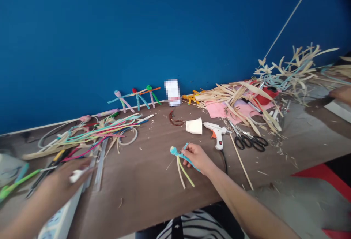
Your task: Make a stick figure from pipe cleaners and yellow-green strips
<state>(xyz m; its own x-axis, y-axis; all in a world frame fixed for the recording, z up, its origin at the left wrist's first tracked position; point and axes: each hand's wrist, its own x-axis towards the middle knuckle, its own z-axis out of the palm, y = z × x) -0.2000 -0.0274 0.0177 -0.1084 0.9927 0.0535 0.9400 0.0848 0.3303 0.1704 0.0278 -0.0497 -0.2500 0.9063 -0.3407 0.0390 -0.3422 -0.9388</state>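
Note:
My right hand point(196, 156) pinches a small pipe-cleaner figure point(174, 151) by its blue fuzzy arm, just above the table. The figure has a blue head with a pale top and two legs, one cream and one yellow-green. Smeared by motion, my left hand point(61, 180) is at the left, its fingers closed around a small white thing point(76, 175) whose kind I cannot make out. Below that hand lies a white power strip point(61, 215). Clear glue sticks point(101, 167) lie just right of it.
Three pipe-cleaner figures point(137, 98) lean against the blue wall. Coloured pipe cleaners point(109, 133) lie at the left. A white cup point(194, 126), a glue gun point(218, 133) and scissors point(251, 142) sit right of centre, before dried leaf strips point(233, 92). Another person's hand point(341, 94) shows far right.

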